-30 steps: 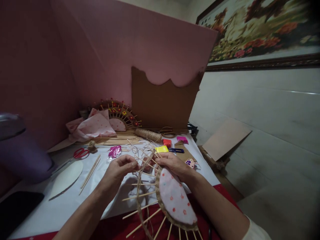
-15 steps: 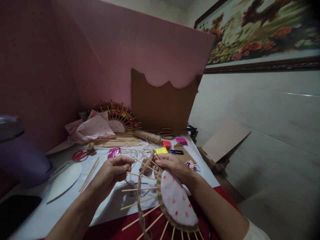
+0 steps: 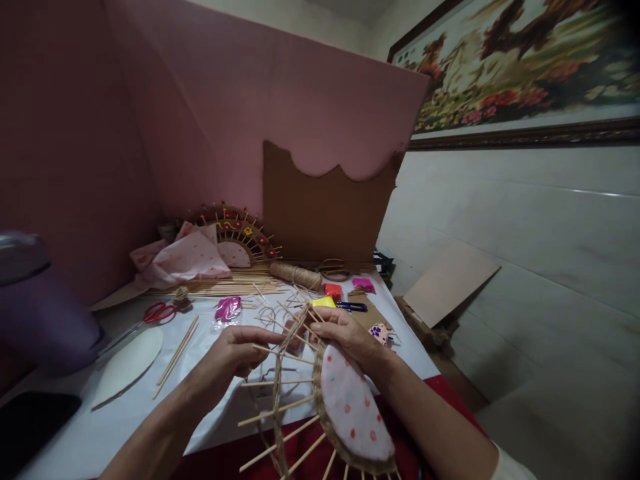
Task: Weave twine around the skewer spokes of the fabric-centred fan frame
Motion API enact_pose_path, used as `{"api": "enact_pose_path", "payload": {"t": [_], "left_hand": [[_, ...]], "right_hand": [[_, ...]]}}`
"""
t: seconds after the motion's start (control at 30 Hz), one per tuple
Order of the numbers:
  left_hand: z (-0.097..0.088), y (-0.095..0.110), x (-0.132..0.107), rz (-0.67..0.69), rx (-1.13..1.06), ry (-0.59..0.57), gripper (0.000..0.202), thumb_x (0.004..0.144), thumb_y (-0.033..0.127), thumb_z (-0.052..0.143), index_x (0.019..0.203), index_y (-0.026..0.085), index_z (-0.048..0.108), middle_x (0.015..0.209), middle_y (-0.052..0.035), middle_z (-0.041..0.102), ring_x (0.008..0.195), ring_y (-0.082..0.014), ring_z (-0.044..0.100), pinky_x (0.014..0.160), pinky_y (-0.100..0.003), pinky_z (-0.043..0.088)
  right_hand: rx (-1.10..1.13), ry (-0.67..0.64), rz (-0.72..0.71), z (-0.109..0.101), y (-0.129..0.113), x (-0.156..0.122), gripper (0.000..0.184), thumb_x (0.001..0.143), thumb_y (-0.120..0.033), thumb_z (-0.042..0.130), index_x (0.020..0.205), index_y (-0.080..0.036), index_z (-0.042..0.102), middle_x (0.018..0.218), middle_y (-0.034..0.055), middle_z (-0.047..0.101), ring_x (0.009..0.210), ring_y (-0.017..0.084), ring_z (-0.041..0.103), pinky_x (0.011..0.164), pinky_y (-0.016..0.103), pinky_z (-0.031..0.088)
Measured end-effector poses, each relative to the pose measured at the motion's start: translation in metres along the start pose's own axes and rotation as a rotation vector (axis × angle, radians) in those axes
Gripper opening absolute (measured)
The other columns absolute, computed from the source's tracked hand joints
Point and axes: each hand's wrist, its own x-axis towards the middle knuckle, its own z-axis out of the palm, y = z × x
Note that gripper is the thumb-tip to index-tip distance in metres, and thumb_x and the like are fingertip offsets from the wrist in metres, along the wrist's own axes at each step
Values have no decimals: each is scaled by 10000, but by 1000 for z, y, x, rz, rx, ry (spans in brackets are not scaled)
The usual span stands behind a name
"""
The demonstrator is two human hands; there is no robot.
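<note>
My right hand (image 3: pixel 345 333) grips the upper end of a half-round woven piece (image 3: pixel 355 407). Its middle is white cloth with red spots, edged with braided twine, and thin wooden sticks (image 3: pixel 300 405) fan out from it. A band of twine (image 3: pixel 277 393) runs across the sticks, partway along them. My left hand (image 3: pixel 240 357) is at the upper left of the sticks, its index finger stretched to the band and the other fingers curled. A loose strand seems to hang from these fingers; the grip is partly hidden.
Red-handled scissors (image 3: pixel 160 312), a white oval board (image 3: pixel 130 367) and loose sticks (image 3: pixel 177 353) lie on the left. Behind are a twine roll (image 3: pixel 296 275), a finished decorated fan (image 3: pixel 245 230) and spotted cloth (image 3: pixel 185 257). A blue-handled cutter (image 3: pixel 353 307) and coloured packets (image 3: pixel 333 291) lie beyond my right hand.
My left hand has moved right, and its index finger now reaches the twine band instead of being held apart from it. My right hand keeps its grip on the woven piece.
</note>
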Motion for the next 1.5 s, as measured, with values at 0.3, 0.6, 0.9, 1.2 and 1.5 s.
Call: {"api": "enact_pose_path", "payload": {"t": [0.3, 0.6, 0.9, 1.2, 1.5], "left_hand": [[2, -2, 5, -21, 35, 46, 204, 570, 162, 603, 724, 143, 735, 393, 67, 327, 417, -64, 190, 444, -233, 95], [4, -6, 7, -4, 82, 87, 242, 569, 147, 556, 741, 118, 723, 408, 66, 343, 409, -57, 196, 433, -225, 98], [5, -4, 8, 29, 95, 163, 269, 534, 205, 566, 741, 102, 703, 384, 82, 341, 401, -55, 207, 437, -227, 96], [3, 5, 1, 116, 211, 169, 304, 591, 285, 629, 817, 91, 690, 407, 96, 320, 409, -54, 191, 438, -232, 104], [-7, 0, 6, 146, 148, 183, 299, 649, 404, 667, 720, 117, 622, 416, 106, 291, 399, -40, 165, 421, -233, 73]], "right_hand": [[120, -39, -76, -5, 7, 3, 284, 714, -153, 602, 996, -165, 581, 855, 22, 591, 717, 87, 564, 724, 219, 428], [101, 65, -112, -6, 17, 8, 359, 650, -196, 688, 964, -180, 514, 817, 17, 617, 696, 117, 592, 697, 252, 446], [78, 105, -218, -7, 20, 8, 394, 623, -115, 662, 970, -185, 488, 740, -16, 604, 643, 97, 576, 603, 204, 437], [70, 109, -218, -11, 21, 13, 416, 580, -108, 680, 973, -145, 546, 769, 13, 642, 650, 89, 593, 618, 190, 441], [14, 119, -198, -11, 23, 10, 390, 592, -135, 698, 964, -142, 580, 791, 20, 651, 663, 80, 594, 617, 177, 441]]}}
